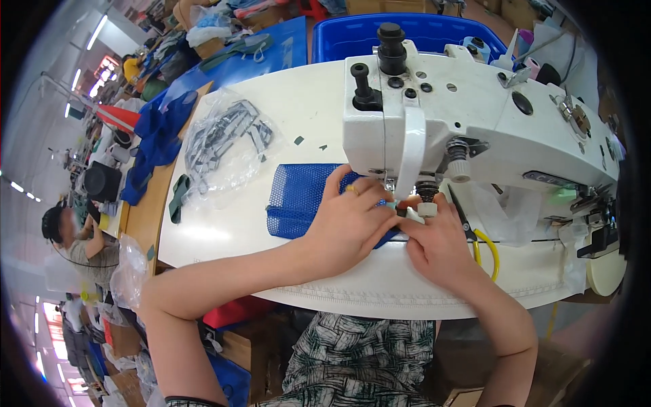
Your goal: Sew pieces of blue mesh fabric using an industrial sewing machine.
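Observation:
A piece of blue mesh fabric point(295, 193) lies on the white sewing table, partly under the head of a white sewing machine point(475, 129). My left hand point(352, 224), with a ring on one finger, rests over the fabric's right part, fingers bent and closed on it by the needle area. From the right, my right hand point(441, 244) meets it, thumb close to the left thumb. The right fingers curl in beneath the machine head, and their tips are partly hidden. What they pinch cannot be made out. Beside the right hand lie scissors point(487, 247) with yellow handles.
A clear plastic bag point(227, 146) of grey strips lies on the left of the table, near a dark green fabric piece point(179, 198). Small green scraps dot the tabletop. Behind the machine stands a blue bin point(325, 42). Another person point(88, 237) sits far left.

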{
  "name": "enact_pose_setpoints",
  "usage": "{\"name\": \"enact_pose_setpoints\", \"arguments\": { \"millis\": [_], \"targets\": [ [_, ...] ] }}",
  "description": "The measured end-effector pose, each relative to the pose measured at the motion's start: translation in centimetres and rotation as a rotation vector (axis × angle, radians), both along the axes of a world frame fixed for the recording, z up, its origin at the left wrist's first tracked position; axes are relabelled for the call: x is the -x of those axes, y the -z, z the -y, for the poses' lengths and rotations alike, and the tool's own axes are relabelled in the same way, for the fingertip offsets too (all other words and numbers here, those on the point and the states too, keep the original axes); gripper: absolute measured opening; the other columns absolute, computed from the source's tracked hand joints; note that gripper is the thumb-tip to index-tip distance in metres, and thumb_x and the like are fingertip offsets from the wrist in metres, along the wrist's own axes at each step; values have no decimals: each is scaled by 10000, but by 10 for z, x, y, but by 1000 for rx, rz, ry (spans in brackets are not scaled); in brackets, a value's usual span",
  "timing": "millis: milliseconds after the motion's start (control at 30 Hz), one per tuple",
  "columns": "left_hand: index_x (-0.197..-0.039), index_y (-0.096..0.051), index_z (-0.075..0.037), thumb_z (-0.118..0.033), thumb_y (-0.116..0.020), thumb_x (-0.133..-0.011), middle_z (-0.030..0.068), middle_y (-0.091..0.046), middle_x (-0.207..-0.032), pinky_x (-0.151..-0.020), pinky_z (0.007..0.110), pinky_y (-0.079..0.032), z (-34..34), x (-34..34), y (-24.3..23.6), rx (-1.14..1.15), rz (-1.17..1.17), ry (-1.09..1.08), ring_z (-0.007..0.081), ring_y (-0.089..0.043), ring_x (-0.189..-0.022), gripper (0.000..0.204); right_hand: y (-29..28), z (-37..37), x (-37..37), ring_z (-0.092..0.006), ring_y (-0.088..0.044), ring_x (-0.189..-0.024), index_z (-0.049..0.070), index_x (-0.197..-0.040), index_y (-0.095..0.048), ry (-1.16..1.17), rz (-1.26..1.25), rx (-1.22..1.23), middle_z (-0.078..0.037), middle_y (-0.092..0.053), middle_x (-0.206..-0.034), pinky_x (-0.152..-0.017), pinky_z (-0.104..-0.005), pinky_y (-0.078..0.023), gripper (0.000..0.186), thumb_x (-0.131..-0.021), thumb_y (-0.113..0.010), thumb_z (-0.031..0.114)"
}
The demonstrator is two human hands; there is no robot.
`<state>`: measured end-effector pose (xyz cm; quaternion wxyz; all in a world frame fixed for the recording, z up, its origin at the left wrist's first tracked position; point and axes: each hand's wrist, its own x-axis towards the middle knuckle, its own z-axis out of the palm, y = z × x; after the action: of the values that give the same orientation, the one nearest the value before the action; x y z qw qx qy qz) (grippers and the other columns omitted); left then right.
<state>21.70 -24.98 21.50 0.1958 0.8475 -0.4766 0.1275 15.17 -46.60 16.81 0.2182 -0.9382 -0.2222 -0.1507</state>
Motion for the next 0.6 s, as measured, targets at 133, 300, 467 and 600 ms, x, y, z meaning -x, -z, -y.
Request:
{"name": "enact_pose_setpoints", "arguments": {
  "millis": [133, 300, 467, 600],
  "targets": [
    [-1070, -751, -90, -254, -630, -1027, 55, -654, -1172, -1213, 616, -218, -8, 2, 32, 12, -83, -38, 240, -593, -1230, 209, -1, 3, 0, -369, -543, -1169, 107, -1168, -756, -33, -79, -59, -157, -615, -1153, -932, -498, -465, 413, -765, -686, 53],
    [-1094, -733, -37, -184, -681, -986, 84, -623, -1117, -1131, 507, -394, -7, 2, 37, 92, -182, -1, 259, -611, -1169, 189, -2, -4, -2, -360, -566, -1106, 69, -1165, -740, 22, 40, -54, -142, -625, -1051, -929, -505, -467, 405, -763, -693, 66],
    [-1105, -718, -6, -158, -700, -971, 100, -623, -1134, -1068, 461, -439, -3, 4, 37, 134, -187, 0, 278, -608, -1158, 203, 4, -9, -1, -354, -581, -1037, 42, -1195, -689, 99, 88, 108, -156, -624, -1036, -944, -514, -461, 426, -777, -723, 118],
    [-1127, -708, 9, -152, -702, -970, 111, -619, -1155, -1064, 460, -443, -4, 4, 38, 145, -181, 5, 291, -607, -1154, 226, 6, -7, -1, -350, -581, -1047, 47, -1237, -680, 92, 50, 107, -152, -629, -1052, -953, -513, -456, 465, -781, -728, 125]
  ]
}}
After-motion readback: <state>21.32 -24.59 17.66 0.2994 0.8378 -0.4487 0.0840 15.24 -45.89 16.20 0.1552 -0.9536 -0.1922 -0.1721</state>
